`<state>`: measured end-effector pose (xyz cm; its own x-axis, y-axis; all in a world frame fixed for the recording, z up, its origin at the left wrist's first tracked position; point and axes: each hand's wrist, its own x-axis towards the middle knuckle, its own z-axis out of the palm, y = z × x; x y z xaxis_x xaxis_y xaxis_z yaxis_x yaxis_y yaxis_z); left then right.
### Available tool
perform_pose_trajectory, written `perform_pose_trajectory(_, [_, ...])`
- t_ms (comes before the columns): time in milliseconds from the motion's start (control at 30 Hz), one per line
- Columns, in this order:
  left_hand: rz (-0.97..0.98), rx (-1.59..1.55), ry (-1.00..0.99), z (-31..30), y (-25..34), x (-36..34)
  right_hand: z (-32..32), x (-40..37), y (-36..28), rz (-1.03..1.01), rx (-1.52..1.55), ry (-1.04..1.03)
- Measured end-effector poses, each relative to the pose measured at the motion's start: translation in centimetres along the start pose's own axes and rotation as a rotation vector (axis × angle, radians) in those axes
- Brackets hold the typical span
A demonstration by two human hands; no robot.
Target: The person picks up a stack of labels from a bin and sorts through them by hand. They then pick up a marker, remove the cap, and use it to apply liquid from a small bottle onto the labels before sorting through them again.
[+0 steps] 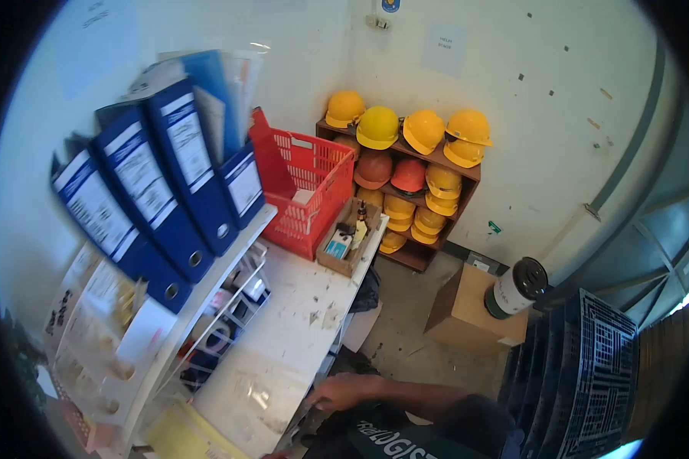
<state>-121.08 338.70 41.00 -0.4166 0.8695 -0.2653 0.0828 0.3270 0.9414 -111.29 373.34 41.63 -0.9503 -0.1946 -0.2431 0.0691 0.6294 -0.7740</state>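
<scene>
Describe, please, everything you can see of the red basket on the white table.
The red basket is moulded plastic with lattice walls and an open top. It stands upright at the far end of the white table. A solid red flap rises at its left rear. On its left, blue binders lean close; a brown open box sits by its right front. Something pale lies inside.
</scene>
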Motion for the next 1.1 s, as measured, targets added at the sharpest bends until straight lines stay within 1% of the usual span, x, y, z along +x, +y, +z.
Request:
perform_pose_trajectory(33, [0.121,0.198,0.111,0.9,0.5,3.3,-1.8,-0.2,2.6,-0.009,0.005,-0.009])
perform_pose_trajectory(67, [0.143,0.215,0.27,2.4,3.4,6.8,-3.8,-0.1,4.8,0.017,0.071,0.177])
perform_pose_trajectory(100, [0.134,0.195,0.374,3.1,2.6,10.1,-5.9,0.0,7.0,0.048,0.144,0.365])
perform_pose_trajectory(167, [0.002,0.343,0.51,4.6,3.6,16.7,-9.8,-0.5,11.9,0.101,-0.204,0.575])
perform_pose_trajectory(200, [0.084,0.461,0.571,5.3,3.7,20.0,-12.5,-1.4,12.7,0.114,-0.132,0.673])
perform_pose_trajectory(267, [0.166,0.621,0.599,6.0,2.7,26.2,-17.8,-3.2,14.0,0.134,0.027,0.878])
perform_pose_trajectory(300, [0.046,0.757,0.585,6.7,3.5,28.3,-19.5,-3.8,14.9,0.134,0.111,0.978])
perform_pose_trajectory(333, [-0.03,0.842,0.571,7.4,3.7,29.8,-20.1,-4.2,16.5,0.126,0.127,0.949])
perform_pose_trajectory(367, [-0.065,0.837,0.587,7.9,3.7,31.3,-20.4,-4.6,18.9,0.146,0.302,1.07])
perform_pose_trajectory(400, [-0.064,0.898,0.634,8.0,3.6,32.5,-20.2,-4.8,21.4,0.173,0.484,1.183])
perform_pose_trajectory(433, [-0.06,0.963,0.678,8.1,3.9,33.2,-19.0,-5.3,24.0,0.2,0.59,1.255])
perform_pose_trajectory(467, [-0.097,0.963,0.691,8.5,4.9,33.5,-16.4,-6.1,26.9,0.23,0.697,1.325])
perform_pose_trajectory(500, [-0.087,1.012,0.787,9.2,6.0,33.4,-12.2,-7.0,31.2,0.378,0.685,1.312])
perform_pose_trajectory(533, [-0.083,1.066,0.888,10.0,6.7,32.9,-8.5,-8.1,34.2,0.519,0.666,1.286])
perform_pose_trajectory(567, [-0.143,1.074,0.92,11.0,6.3,32.1,-7.7,-9.2,33.0,0.688,0.721,1.083])
perform_pose_trajectory(600, [-0.082,0.964,0.918,12.3,5.5,30.6,-6.5,-10.6,31.6,0.843,0.755,0.849])
perform_pose_trajectory(633, [-0.019,0.86,0.933,13.6,5.0,28.7,3.8,-11.5,40.6,0.834,0.699,0.587])
perform_pose_trajectory(667, [-0.003,0.805,0.864,15.3,5.4,27.0,13.4,-12.3,48.9,0.786,0.624,0.334])
perform_pose_trajectory(700, [0.021,0.748,0.801,17.0,5.6,25.1,10.5,-12.1,46.6,0.707,0.844,0.319])
perform_pose_trajectory(733, [-0.199,0.449,0.828,19.8,-0.9,21.7,7.8,-12.0,44.8,0.638,1.077,0.294])
perform_pose_trajectory(767, [-0.388,0.134,0.836,22.0,-6.7,18.9,3.6,-11.6,41.5,0.585,1.298,0.254])
perform_pose_trajectory(800, [-0.409,0.138,0.877,22.7,-5.4,18.5,3.3,-10.7,41.4,0.572,1.295,0.205])
perform_pose_trajectory(867, [-0.295,0.191,1.12,24.4,-1.2,20.0,1.5,-10.8,42.9,0.383,1.069,0.216])
perform_pose_trajectory(900, [-0.294,0.18,1.108,23.5,-0.5,20.5,1.1,-10.1,44.5,0.396,1.063,0.225])
perform_pose_trajectory(933, [-0.204,0.321,1.168,22.7,0.0,21.4,1.2,-9.8,47.4,0.493,0.555,0.045])
perform_pose_trajectory(967, [-0.098,0.437,1.198,22.1,0.8,22.9,0.7,-11.8,49.2,0.61,0.05,-0.141])
perform_pose_trajectory(1000, [-0.033,0.466,1.196,21.0,2.0,24.5,-1.8,-13.5,49.9,0.523,-0.013,0.114])
perform_pose_trajectory(1033, [0.036,0.491,1.208,19.2,3.4,26.1,-6.2,-12.9,50.2,0.418,-0.104,0.359])
perform_pose_trajectory(1067, [0.041,0.533,1.179,17.9,5.1,27.4,-14.1,-10.3,42.1,0.456,0.529,0.873])
perform_pose_trajectory(1100, [0.043,0.588,1.166,16.7,6.0,28.7,-19.9,-8.7,37.0,0.379,0.519,1.1])
